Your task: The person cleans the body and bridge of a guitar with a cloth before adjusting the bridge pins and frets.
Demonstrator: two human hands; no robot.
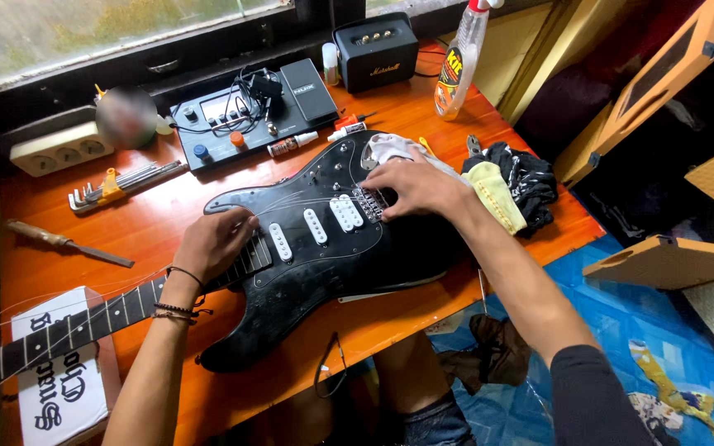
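The left hand (212, 241) lies palm down on the black electric guitar (324, 239), at the end of the neck beside the nearest white pickup (280, 242). Its fingers (245, 221) are loosely curled, their tips pressing on the strings; they grip nothing. The wrist carries dark bracelets, and the bare forearm rises from the lower edge of the view.

The right hand (415, 186) rests over the bridge (369, 202), fingers bent and close together, the tips touching the metal saddles; whether they pinch anything cannot be told. Its forearm crosses the guitar's lower edge, with a dark sleeve pushed up to the elbow.

The guitar lies flat across the orange tabletop (167, 215), neck pointing left. Rags (506, 186) lie just beyond the right hand, and a set of hex keys (113, 186) lies well apart to the left.
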